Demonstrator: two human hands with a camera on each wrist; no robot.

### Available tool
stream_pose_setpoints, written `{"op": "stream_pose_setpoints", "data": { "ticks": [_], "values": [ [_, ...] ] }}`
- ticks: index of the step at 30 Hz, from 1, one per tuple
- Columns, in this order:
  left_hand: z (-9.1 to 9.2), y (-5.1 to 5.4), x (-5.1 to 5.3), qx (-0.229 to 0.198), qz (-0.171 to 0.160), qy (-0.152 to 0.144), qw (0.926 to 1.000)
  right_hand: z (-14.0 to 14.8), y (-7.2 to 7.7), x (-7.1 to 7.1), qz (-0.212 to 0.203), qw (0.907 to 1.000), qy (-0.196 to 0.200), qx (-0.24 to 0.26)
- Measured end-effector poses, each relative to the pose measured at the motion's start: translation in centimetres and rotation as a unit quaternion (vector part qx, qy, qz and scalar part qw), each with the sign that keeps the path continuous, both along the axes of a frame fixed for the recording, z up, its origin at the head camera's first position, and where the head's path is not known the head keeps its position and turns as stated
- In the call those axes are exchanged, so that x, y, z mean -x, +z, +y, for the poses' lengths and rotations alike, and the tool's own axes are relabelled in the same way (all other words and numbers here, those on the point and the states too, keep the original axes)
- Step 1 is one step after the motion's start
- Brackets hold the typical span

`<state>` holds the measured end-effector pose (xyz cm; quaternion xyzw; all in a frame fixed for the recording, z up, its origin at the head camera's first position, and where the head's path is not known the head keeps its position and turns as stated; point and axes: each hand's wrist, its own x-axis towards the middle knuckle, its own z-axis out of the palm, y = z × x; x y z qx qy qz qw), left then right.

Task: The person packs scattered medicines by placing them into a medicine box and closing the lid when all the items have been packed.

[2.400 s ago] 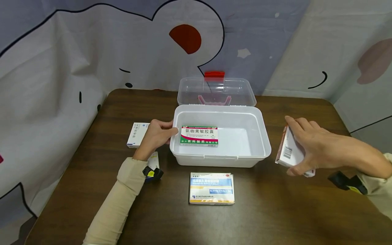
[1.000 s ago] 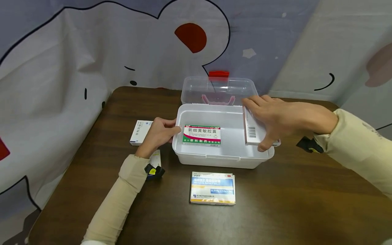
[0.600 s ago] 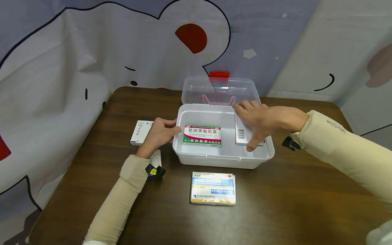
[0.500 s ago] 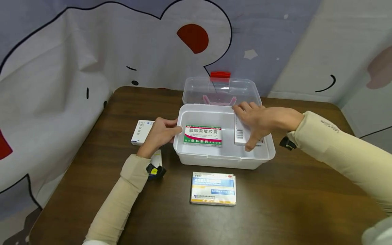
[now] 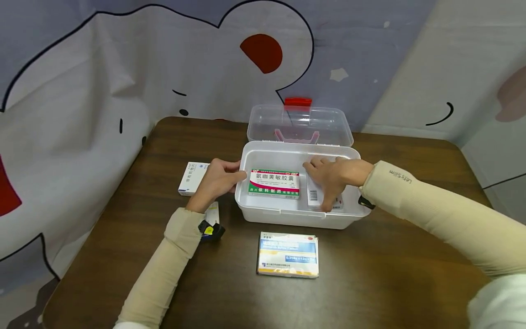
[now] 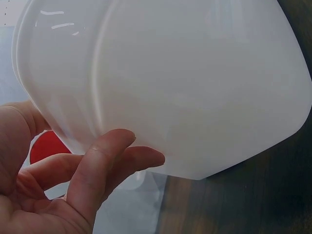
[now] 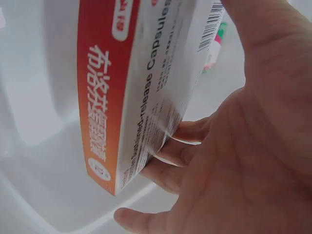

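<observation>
My left hand (image 5: 218, 180) pinches the left rim of a white plastic storage box (image 5: 263, 215), thumb on the edge, with other fingers against the outer wall in the left wrist view. Inside the box's right half, my right hand (image 5: 332, 177) grips a white medicine box (image 5: 313, 196) from above, between thumb and fingers. The right wrist view shows this medicine box's red-orange side (image 7: 100, 107) tilted in that frame, inside the container. A green, white and red medicine box (image 5: 274, 184) lies flat in the left half of the container.
The clear lid (image 5: 300, 125) with its red latch is folded back behind the container. A blue, white and yellow medicine box (image 5: 288, 254) lies in front of it. Left of it is a white medicine box (image 5: 192, 178); another medicine box (image 5: 213, 214) is partly hidden by my left wrist.
My right hand has carried the white medicine box from right of the container over its rim, then leftward and down inside. My left hand keeps its hold on the rim.
</observation>
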<state>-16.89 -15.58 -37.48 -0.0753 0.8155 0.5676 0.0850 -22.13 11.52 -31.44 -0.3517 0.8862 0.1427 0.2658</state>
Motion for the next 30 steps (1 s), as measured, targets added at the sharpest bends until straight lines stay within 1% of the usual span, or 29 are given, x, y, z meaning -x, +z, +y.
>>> {"op": "stream_pose_setpoints", "data": {
  "ticks": [3,11,18,21,25,30],
  "values": [
    [0.1,0.1,0.0,-0.002,-0.001,-0.001,1.0000,-0.3,-0.7,-0.1,0.009,0.9998,0.012,-0.012],
    [0.3,0.3,-0.1,0.001,-0.008,-0.003,1.0000,-0.5,-1.9,0.1,-0.005,0.9996,0.024,-0.016],
    [0.4,0.3,-0.2,0.006,-0.012,0.001,0.9999,-0.7,-2.9,0.6,-0.030,0.9994,0.012,-0.012],
    [0.4,0.3,-0.2,0.000,-0.010,0.003,0.9999,-0.7,-3.4,0.6,-0.036,0.9992,0.009,-0.013],
    [0.4,0.5,-0.3,-0.004,-0.004,0.001,1.0000,-0.8,-4.0,0.7,-0.029,0.9994,0.019,-0.006],
    [0.4,0.5,-0.1,-0.001,-0.002,-0.002,1.0000,-0.9,-4.7,0.8,-0.019,0.9997,0.013,-0.001]
  ]
}}
